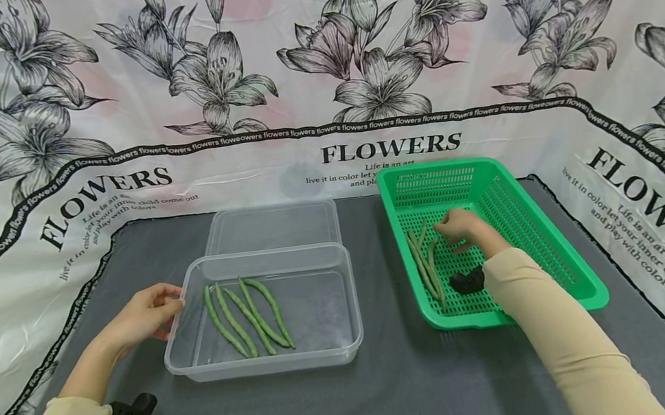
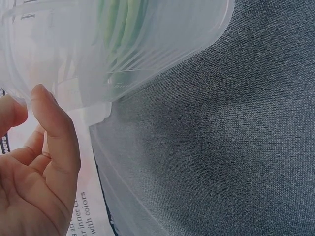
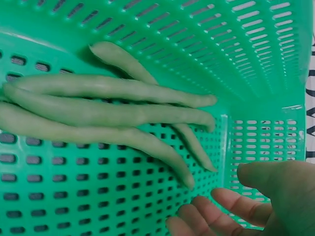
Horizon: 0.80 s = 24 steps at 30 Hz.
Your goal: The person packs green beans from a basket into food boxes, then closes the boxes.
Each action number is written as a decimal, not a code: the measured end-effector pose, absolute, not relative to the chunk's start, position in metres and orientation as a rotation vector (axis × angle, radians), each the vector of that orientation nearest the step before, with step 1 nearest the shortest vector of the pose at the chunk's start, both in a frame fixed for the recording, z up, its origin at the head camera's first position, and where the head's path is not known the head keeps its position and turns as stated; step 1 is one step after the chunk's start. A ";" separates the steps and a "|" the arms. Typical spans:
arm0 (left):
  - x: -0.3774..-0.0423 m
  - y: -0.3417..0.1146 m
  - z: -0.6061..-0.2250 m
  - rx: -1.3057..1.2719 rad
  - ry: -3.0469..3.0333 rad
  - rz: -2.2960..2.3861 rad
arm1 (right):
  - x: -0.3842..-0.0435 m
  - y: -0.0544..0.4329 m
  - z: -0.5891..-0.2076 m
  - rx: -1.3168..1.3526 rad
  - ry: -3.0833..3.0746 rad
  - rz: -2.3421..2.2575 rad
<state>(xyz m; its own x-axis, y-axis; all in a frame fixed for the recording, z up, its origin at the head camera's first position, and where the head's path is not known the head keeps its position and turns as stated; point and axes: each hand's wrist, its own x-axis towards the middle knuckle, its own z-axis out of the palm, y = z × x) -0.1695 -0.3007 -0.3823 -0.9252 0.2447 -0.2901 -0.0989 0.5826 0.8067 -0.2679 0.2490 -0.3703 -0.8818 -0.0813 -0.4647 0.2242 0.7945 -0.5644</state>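
Note:
Several green beans point(image 1: 238, 321) lie side by side in a clear plastic container point(image 1: 326, 357). At the container's left rim, my left hand point(image 1: 145, 315) pinches the edge between thumb and bent fingers; the left wrist view shows this hand point(image 2: 47, 162) close up against the clear wall. Over the green basket point(image 1: 553, 256) hovers my right hand point(image 1: 464, 227), with nothing in its grasp. In the right wrist view, the right hand's loosely bent fingers point(image 3: 241, 204) are apart from the several green beans point(image 3: 113, 110) on the basket floor. These beans lie along the basket's left side.
A clear flat lid point(image 1: 272, 225) lies behind the container. Grey cloth point(image 1: 387, 394) covers the table between container and basket. A white flower-print cloth point(image 1: 253, 169) borders the back and both sides.

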 end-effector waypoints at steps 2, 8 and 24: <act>-0.170 -0.301 -0.382 0.119 2.442 1.282 | -0.267 0.248 -0.373 0.127 2.499 -0.866; -0.170 -0.301 -0.383 0.117 2.441 1.284 | -0.265 0.243 -0.379 0.197 2.449 -0.837; -0.170 -0.301 -0.383 0.114 2.439 1.286 | -0.264 0.230 -0.389 0.274 2.411 -0.787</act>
<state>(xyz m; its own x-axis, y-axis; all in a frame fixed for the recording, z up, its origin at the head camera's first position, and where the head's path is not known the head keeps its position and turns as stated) -0.1697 -0.3013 -0.3834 -0.9246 0.2442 -0.2923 -0.1033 0.5779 0.8096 -0.2635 0.2296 -0.3894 -0.8095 0.0140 -0.5870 0.3578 0.8045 -0.4741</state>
